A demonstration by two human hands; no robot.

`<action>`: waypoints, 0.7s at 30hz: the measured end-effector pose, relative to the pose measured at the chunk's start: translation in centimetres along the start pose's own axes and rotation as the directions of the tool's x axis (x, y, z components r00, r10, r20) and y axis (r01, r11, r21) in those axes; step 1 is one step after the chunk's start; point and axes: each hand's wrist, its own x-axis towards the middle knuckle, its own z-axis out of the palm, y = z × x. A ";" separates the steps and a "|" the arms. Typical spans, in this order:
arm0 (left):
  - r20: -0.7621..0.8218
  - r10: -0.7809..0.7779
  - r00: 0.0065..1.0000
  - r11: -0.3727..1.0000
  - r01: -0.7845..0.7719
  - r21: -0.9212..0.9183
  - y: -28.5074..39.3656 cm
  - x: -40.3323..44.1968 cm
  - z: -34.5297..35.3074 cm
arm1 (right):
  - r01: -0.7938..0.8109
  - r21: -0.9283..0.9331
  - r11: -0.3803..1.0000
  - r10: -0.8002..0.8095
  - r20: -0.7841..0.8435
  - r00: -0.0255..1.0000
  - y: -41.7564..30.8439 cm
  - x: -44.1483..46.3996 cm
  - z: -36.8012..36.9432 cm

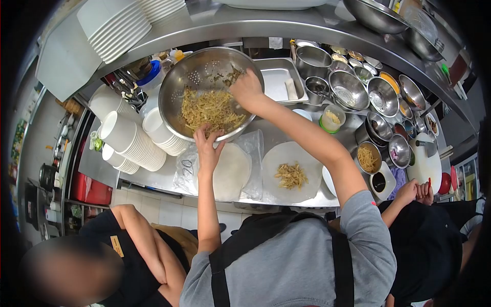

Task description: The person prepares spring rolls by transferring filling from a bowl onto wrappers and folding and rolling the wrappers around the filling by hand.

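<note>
A large steel colander (pixel 171 105) is tilted towards me, with yellowish shredded filling (pixel 212 110) inside. My left hand (pixel 207 148) grips its near rim, fingers over the edge. Inside the colander, at its right wall, is my right hand (pixel 246 91), fingers curled together by some dark, greenish bits (pixel 232 75); what they hold is hidden. Below the colander a round pale wrapper sheet (pixel 232 171) lies on clear plastic. Another round sheet (pixel 273 187) to the right carries a small heap of shredded filling (pixel 290 175).
Stacked white tubs (pixel 135 140) stand at left. A steel tray (pixel 271 82) is behind the colander. Several steel bowls (pixel 349 89) and a green-rimmed container (pixel 332 118) fill the right. One person (pixel 138 245) stands left with folded arms; another person's hands (pixel 415 192) are at right.
</note>
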 end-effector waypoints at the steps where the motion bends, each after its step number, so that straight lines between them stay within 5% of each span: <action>1: 0.005 -0.006 1.000 1.000 0.006 -0.001 0.0 -0.1 -0.1 | -0.013 0.024 1.000 0.012 0.052 0.999 -0.1 0.5 0.5; 6: -0.017 -0.010 1.000 1.000 0.009 -0.021 -0.3 -0.2 0.1 | -0.154 0.332 0.930 0.072 0.248 0.966 -1.4 0.6 2.6; 21: -0.066 -0.062 0.996 0.993 0.068 0.094 -0.3 0.9 -1.1 | -0.329 0.704 0.630 0.111 0.338 0.935 1.2 -3.5 7.4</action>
